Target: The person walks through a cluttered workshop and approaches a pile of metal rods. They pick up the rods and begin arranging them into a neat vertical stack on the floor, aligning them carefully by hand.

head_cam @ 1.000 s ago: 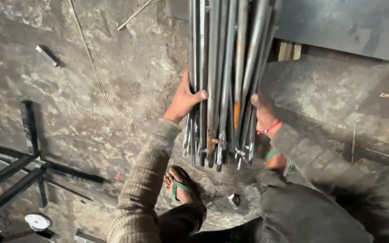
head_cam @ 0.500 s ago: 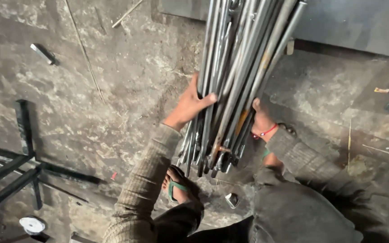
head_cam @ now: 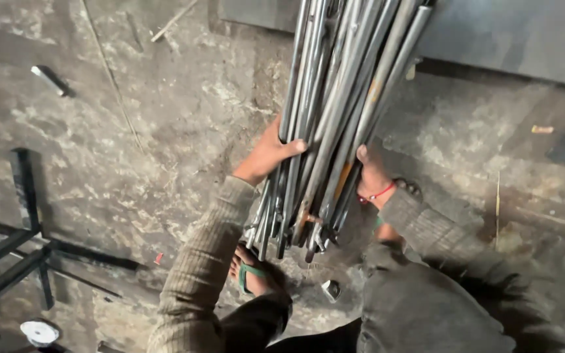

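Note:
A bundle of long grey metal rods (head_cam: 335, 111) runs from the top of the view down to the concrete floor, leaning toward the upper right. Its lower ends (head_cam: 295, 232) rest near my sandalled foot (head_cam: 251, 273). My left hand (head_cam: 268, 155) grips the bundle's left side, thumb wrapped over the rods. On the right side my right hand (head_cam: 373, 173), with a red thread at the wrist, holds the bundle from beneath. Both sleeves are ribbed and brownish grey.
A black metal frame (head_cam: 21, 248) lies on the floor at lower left, with a small round white object (head_cam: 39, 332) below it. A short loose metal piece (head_cam: 48, 80) lies at upper left. A grey sheet (head_cam: 511, 36) stands at upper right. A small metal piece (head_cam: 330, 289) lies by my knee.
The bundle has tilted from nearly upright to leaning toward the upper right. Both hands stayed on it and shifted slightly with it.

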